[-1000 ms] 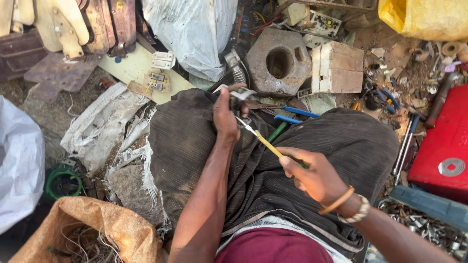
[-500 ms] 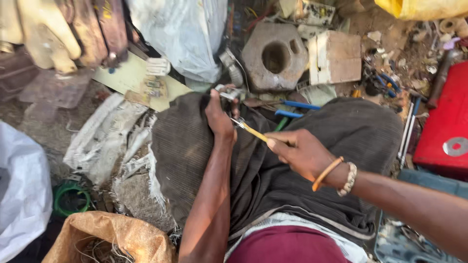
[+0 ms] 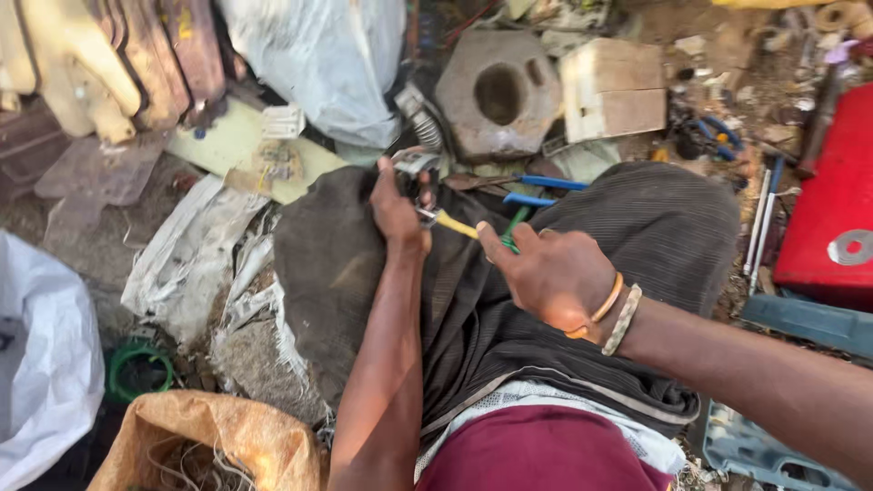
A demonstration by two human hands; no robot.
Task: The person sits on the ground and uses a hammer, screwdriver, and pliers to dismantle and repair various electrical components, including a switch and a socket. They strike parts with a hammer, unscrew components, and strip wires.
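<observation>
Yellow-handled pliers (image 3: pixel 459 225) in the right hand (image 3: pixel 550 273) are closing nearer the metal part (image 3: pixel 414 164) the left hand (image 3: pixel 398 211) is gripping, still prying.

A grey hexagonal block with a round hole (image 3: pixel 498 91) sits beside a pale box (image 3: pixel 614 89); a red case (image 3: pixel 832 209) lies right, a tan sack (image 3: pixel 205 441) lower left
</observation>
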